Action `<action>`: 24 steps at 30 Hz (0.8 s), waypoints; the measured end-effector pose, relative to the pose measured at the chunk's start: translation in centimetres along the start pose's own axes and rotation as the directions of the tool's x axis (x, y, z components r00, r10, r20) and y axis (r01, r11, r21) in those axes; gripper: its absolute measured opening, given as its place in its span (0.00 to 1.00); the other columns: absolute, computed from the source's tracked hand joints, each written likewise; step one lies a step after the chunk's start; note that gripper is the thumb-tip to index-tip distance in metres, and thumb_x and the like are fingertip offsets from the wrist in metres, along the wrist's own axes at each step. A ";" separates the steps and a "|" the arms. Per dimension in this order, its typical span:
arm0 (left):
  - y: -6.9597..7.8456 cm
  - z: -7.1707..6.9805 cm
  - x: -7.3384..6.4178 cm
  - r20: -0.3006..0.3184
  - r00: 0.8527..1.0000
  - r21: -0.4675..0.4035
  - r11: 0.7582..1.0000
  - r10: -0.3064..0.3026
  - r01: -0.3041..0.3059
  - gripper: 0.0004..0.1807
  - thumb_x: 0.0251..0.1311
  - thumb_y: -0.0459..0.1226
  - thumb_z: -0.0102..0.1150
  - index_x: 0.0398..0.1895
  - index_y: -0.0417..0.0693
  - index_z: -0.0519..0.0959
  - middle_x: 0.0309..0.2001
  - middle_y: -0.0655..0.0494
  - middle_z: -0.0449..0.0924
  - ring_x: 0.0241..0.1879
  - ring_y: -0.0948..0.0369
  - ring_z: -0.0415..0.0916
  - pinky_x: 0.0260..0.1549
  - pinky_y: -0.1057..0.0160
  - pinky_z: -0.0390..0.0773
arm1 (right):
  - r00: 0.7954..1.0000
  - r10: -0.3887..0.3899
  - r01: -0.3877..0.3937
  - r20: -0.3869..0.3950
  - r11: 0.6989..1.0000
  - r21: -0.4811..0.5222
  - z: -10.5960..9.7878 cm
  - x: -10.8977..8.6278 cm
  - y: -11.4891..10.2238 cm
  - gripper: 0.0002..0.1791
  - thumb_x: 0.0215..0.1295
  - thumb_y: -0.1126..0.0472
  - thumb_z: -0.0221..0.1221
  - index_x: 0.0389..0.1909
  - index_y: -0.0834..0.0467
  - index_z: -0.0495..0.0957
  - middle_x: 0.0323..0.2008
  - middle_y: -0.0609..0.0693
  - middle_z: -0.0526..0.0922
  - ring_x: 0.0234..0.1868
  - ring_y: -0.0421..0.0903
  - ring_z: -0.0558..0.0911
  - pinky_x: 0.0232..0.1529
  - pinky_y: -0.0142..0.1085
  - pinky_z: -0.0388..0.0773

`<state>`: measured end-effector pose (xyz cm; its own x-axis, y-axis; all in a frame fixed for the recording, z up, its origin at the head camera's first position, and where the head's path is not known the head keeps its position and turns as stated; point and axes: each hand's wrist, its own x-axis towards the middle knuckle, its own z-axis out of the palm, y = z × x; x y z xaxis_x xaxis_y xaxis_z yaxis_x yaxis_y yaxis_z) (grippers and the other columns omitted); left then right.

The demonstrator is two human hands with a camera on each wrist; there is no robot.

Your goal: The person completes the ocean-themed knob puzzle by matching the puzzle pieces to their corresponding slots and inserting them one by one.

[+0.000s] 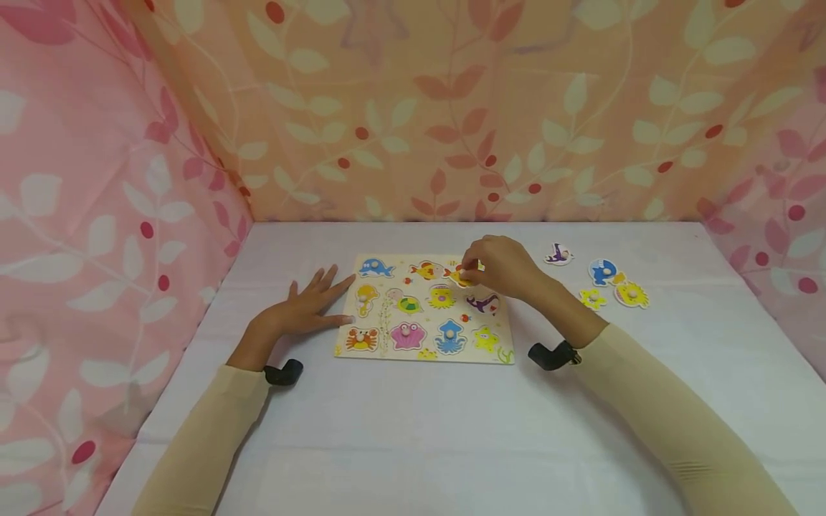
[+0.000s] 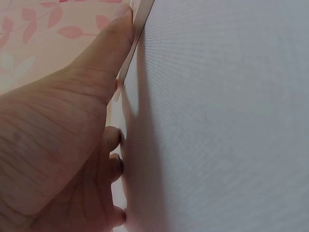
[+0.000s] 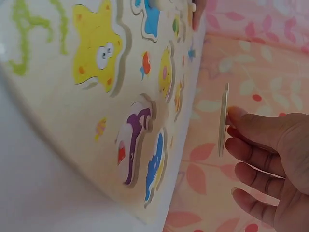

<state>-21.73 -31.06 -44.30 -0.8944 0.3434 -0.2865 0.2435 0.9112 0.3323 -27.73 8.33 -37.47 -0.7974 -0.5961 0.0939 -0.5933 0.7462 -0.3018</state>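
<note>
A pale wooden peg puzzle board with sea-animal pictures lies on the table. At its left edge rests my left hand, fingers spread and thumb extended along the rim; the left wrist view shows the thumb against the board's side. My right hand is over the board's upper right and pinches a red and yellow fish puzzle piece between thumb and fingers. Edge-on, that thin piece shows above the board in the right wrist view. Knobbed whale, crab, clam and squid pieces sit in the board.
Right of the board lie loose pieces: a purple-and-white one, a blue one, a yellow starfish and a yellow spiky fish. White cloth covers the table; a flowered curtain stands behind.
</note>
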 end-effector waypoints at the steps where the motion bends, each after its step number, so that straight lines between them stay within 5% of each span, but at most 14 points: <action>1: 0.0 0.0 0.0 -0.001 1.000 -0.004 1.000 -0.001 0.001 0.52 0.62 0.68 0.55 0.83 0.69 0.43 0.82 0.47 0.27 0.80 0.43 0.22 0.65 0.24 0.25 | 1.000 -0.002 0.002 0.001 1.000 0.001 0.1 0.4 -0.1 0.09 0.61 0.55 0.72 0.40 0.53 0.90 0.36 0.45 0.88 0.41 0.48 0.81 0.44 0.41 0.78; 24: 0.0 0.1 -0.1 -0.009 1.000 0.009 1.000 -0.006 0.006 0.52 0.62 0.69 0.54 0.83 0.69 0.42 0.82 0.47 0.27 0.80 0.44 0.22 0.66 0.24 0.25 | 0.990 0.009 -0.009 0.138 1.000 -0.002 2.8 7.3 -0.8 0.08 0.64 0.55 0.70 0.38 0.54 0.88 0.34 0.46 0.86 0.38 0.47 0.79 0.46 0.40 0.79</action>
<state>-21.62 -31.04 -44.32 -0.8991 0.3363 -0.2804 0.2417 0.9152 0.3225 -32.72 2.54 -39.18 -0.7801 -0.6243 -0.0404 -0.5865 0.7523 -0.3003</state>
